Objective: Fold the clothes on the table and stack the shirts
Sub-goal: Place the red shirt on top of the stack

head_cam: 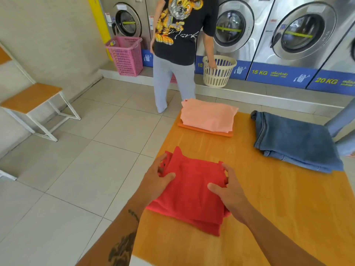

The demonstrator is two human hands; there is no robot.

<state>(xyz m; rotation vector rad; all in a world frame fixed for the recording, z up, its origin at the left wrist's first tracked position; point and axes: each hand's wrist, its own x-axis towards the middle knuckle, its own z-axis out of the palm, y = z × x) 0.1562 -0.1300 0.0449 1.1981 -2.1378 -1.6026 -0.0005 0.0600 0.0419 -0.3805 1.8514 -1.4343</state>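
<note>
A folded red shirt (192, 191) lies near the front left of the orange table (269, 198). My left hand (155, 177) grips its left edge, fingers curled under the fabric and thumb on top. On the shirt's right edge my right hand (228, 187) holds the same way. At the table's far left corner a folded peach shirt (208, 115) rests on a folded orange shirt (203, 130). Folded blue jeans (294, 141) lie at the far right.
A person in a black printed T-shirt (178, 29) stands beyond the table, one hand in a cream laundry basket (219, 71). A pink basket (125, 55) and washing machines (299, 33) line the back wall. A wooden bench (30, 97) stands at the left.
</note>
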